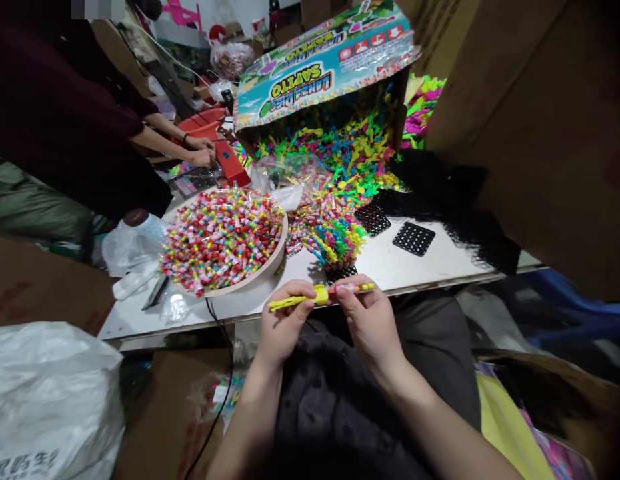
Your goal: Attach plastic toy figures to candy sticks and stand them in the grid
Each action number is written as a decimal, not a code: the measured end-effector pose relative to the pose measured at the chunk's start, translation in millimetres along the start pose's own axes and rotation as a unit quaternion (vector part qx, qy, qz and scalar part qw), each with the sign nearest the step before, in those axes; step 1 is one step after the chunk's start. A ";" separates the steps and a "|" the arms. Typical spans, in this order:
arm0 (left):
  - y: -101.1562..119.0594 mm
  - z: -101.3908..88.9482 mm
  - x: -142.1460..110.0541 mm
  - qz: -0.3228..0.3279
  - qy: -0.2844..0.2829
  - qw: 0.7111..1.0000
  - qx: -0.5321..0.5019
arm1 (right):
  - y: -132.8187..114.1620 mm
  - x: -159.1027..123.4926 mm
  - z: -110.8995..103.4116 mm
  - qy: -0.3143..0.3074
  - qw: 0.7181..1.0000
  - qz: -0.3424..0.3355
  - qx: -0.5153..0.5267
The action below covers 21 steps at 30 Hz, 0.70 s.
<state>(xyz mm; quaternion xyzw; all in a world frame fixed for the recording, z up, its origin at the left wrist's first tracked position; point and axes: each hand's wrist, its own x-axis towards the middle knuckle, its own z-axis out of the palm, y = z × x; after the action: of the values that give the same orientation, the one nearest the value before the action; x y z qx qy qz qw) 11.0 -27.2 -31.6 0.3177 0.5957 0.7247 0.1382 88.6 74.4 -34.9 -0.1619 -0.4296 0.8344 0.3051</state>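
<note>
My left hand [289, 317] pinches a yellow plastic toy figure [290, 301] between thumb and fingers. My right hand [367, 317] is closed on a small candy tube [347, 289], red at one end, with yellow pieces at the other. The tube's red end meets the figure's wide yellow end, in front of the table edge. Just beyond my hands, a black grid tray [341, 274] holds a cluster of upright colourful figures [340, 241]. Further right lie two more black grid trays [414, 238]. To the left stands a round basin [275, 261] heaped with similar candy tubes [223, 233].
A printed carton [310, 83] spills colourful figures [340, 147] onto the white table [455, 253]. Black grid trays or netting [440, 193] pile up at right by a tall cardboard box [530, 133]. At left, a co-worker's hands [204, 152] are near a red device [231, 163]. A black cable [223, 373] hangs in front.
</note>
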 end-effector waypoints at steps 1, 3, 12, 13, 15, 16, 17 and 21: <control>-1.3 0.2 -0.6 0.001 -0.001 1.000 -0.002 | 0.2 -0.6 0.0 -0.003 1.000 0.002 0.001; -4.2 1.1 -1.8 0.001 -0.001 1.000 -0.009 | 0.8 -1.4 -0.1 -0.008 1.000 0.005 0.000; -6.6 -16.2 -1.3 -0.093 -0.003 0.994 0.049 | -3.2 9.2 -27.5 -0.102 0.967 -0.015 -0.234; -7.5 -18.6 -1.2 -0.121 0.011 0.991 0.055 | -3.9 10.2 -32.7 -0.127 0.950 -0.038 -0.281; -11.3 -20.3 -1.7 -0.168 0.042 0.983 0.060 | -3.0 10.3 -42.2 -0.170 0.917 -0.078 -0.353; -14.1 -19.6 -2.4 -0.182 0.048 0.980 0.062 | -1.1 9.4 -46.3 -0.187 0.901 -0.089 -0.380; -17.3 -17.9 -3.4 -0.190 0.045 0.978 0.066 | 1.6 7.9 -50.0 -0.201 0.887 -0.094 -0.404; -28.8 -7.3 -7.8 -0.194 0.012 0.977 0.091 | 15.5 -0.3 -60.8 -0.204 0.850 -0.085 -0.478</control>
<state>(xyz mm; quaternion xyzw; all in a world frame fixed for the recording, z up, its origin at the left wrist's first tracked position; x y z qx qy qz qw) 7.2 -30.2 -61.9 0.1984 0.7111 0.6306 0.2394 115.4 104.9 -82.7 -0.0765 -0.8403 0.5106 0.1654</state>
